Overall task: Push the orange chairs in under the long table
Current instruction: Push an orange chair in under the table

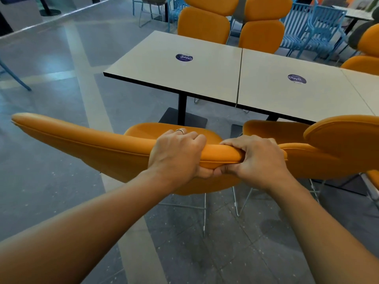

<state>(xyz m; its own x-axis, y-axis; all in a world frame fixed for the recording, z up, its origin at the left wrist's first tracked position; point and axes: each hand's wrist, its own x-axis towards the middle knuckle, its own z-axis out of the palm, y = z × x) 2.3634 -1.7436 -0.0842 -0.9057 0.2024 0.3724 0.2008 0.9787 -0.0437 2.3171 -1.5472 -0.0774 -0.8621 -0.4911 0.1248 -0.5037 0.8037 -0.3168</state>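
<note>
Gripping the padded top edge of the nearest orange chair (92,144) with both hands. Wrapping the left hand (176,154) over that edge, curling its fingers (194,138) tight down the far side and tucking the thumb beneath. Clamping the right hand (256,160) on the same edge just beside the left, fingers fully curled round the padding, thumbs touching underneath. Wearing a ring (180,130) on the left hand.

Looking down over the backrest at the seat (164,130), lying near the front edge of the long bench (205,78) and close to its black pedestal (182,111); hard telling whether the seat's front is reaching beneath the top. Standing on thin wire legs (205,212) on the grey tiled floor (51,181).

Crowding against a second orange chair (338,140) on the right, backrests overlapping just past the right hand. Facing two more orange chairs (205,23) drawn up at the bench's far side, with blue slatted chairs (320,27) behind them. Showing a round purple sticker (184,57) on each of the two nearer bench tops.
</note>
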